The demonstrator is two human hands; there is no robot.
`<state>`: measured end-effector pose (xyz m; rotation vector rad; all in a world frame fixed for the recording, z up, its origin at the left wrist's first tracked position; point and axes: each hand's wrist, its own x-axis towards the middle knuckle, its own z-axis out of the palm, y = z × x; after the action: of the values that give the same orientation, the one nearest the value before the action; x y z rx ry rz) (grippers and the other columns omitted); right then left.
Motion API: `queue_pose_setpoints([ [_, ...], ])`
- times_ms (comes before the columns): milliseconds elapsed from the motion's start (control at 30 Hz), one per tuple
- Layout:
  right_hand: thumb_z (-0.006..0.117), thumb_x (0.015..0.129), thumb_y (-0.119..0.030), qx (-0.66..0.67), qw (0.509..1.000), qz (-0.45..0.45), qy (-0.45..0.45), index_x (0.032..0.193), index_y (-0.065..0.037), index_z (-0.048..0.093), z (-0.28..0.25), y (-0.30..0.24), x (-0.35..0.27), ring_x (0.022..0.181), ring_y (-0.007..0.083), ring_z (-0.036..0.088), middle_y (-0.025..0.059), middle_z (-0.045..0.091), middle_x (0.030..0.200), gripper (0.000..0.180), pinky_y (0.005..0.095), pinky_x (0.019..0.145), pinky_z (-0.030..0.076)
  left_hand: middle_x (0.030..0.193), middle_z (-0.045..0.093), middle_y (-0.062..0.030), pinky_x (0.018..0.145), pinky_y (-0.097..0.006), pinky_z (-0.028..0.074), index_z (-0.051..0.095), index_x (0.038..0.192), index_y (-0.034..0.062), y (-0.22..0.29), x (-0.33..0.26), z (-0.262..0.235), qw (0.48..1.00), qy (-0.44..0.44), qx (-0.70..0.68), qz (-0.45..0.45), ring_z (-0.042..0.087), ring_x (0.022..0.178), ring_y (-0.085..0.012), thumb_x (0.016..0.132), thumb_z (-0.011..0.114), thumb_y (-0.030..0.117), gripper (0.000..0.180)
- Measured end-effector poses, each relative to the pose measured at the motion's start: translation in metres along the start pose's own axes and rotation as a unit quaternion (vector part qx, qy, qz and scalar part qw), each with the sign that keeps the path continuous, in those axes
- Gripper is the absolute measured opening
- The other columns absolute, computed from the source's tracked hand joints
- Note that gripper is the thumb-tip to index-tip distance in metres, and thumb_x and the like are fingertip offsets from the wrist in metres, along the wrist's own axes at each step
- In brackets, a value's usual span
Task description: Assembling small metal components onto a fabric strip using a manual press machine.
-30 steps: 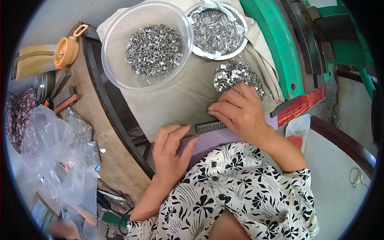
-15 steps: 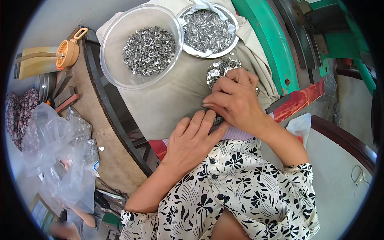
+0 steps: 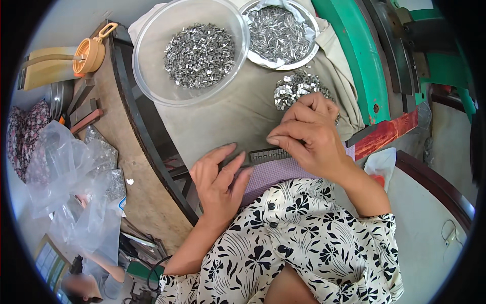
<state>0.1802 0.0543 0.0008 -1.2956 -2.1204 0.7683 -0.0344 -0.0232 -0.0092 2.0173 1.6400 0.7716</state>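
Observation:
A dark slotted metal bar (image 3: 268, 155) lies across my lap on a purple checked cloth (image 3: 263, 175). My left hand (image 3: 217, 180) is just off the bar's left end, its fingers spread and holding nothing. Above the bar's right part, my right hand (image 3: 315, 139) has thumb and forefinger pinched together; anything between them is too small to make out. Just beyond that hand sits a heap of small shiny metal pieces (image 3: 296, 90), partly covered by its knuckles.
On the beige cloth (image 3: 217, 121) stand a clear plastic tub (image 3: 144, 76) of small metal clips and a white-lined metal bowl (image 3: 315, 48) of thin metal pins. A green machine frame (image 3: 349, 55) is at right. Plastic bags (image 3: 66, 167) lie left; another person (image 3: 104, 276) is lower left.
My left hand has drawn back to the left and spread its fingers, uncovering the slotted bar. My right hand has lifted slightly off it, still pinched. The whole view has shifted a little.

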Motion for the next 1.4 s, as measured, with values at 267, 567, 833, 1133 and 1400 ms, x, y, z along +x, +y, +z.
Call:
queue_pose_setpoints([
  [267, 0.082, 0.074, -0.022, 0.021, 0.998, 0.019, -0.052, 0.08, -0.017, 0.079, 0.014, -0.013, 0.004, 0.097, 0.0179, 0.048, -0.0071, 0.06, 0.085, 0.009, 0.0399, 0.091, 0.026, 0.115, 0.068, -0.0025, 0.096, -0.036, 0.037, 0.076, 0.096, 0.0109, 0.0, -0.002, 0.009, 0.998, 0.027, -0.035, -0.035, 0.059, 0.11, -0.0248, 0.07, 0.084, 0.012, 0.027],
  [567, 0.085, 0.071, -0.028, -0.005, 0.997, 0.034, -0.069, 0.08, -0.018, 0.08, 0.017, -0.015, 0.005, 0.102, 0.0209, 0.046, -0.0064, 0.058, 0.091, 0.014, 0.0414, 0.091, 0.025, 0.114, 0.068, -0.0012, 0.096, -0.036, 0.036, 0.077, 0.093, 0.0123, 0.0, -0.001, 0.01, 0.997, 0.03, -0.046, -0.048, 0.058, 0.109, -0.0246, 0.07, 0.083, 0.011, 0.023],
  [833, 0.085, 0.068, -0.029, -0.003, 0.996, 0.043, -0.076, 0.079, -0.018, 0.08, 0.014, -0.015, 0.004, 0.104, 0.022, 0.045, -0.0053, 0.058, 0.094, 0.016, 0.0425, 0.093, 0.025, 0.114, 0.068, -0.005, 0.094, -0.037, 0.038, 0.077, 0.09, 0.009, 0.003, 0.0, 0.009, 0.997, 0.028, -0.045, -0.052, 0.057, 0.107, -0.0259, 0.07, 0.082, 0.008, 0.02],
  [1133, 0.085, 0.068, -0.029, -0.023, 0.997, 0.035, -0.071, 0.078, -0.018, 0.079, 0.015, -0.015, 0.005, 0.104, 0.0226, 0.044, -0.0052, 0.057, 0.094, 0.015, 0.043, 0.093, 0.025, 0.115, 0.067, -0.0007, 0.096, -0.037, 0.035, 0.076, 0.093, 0.0139, 0.001, -0.001, 0.01, 0.997, 0.028, -0.053, -0.058, 0.057, 0.109, -0.0246, 0.071, 0.081, 0.01, 0.022],
  [1400, 0.084, 0.069, -0.028, -0.029, 0.996, 0.026, -0.077, 0.076, -0.017, 0.078, 0.01, -0.013, 0.006, 0.105, 0.0235, 0.044, -0.0053, 0.057, 0.095, 0.015, 0.0427, 0.092, 0.025, 0.114, 0.068, -0.0052, 0.095, -0.036, 0.037, 0.078, 0.092, 0.0096, 0.004, 0.001, 0.007, 0.997, 0.02, -0.044, -0.056, 0.056, 0.109, -0.0255, 0.071, 0.081, 0.008, 0.021],
])
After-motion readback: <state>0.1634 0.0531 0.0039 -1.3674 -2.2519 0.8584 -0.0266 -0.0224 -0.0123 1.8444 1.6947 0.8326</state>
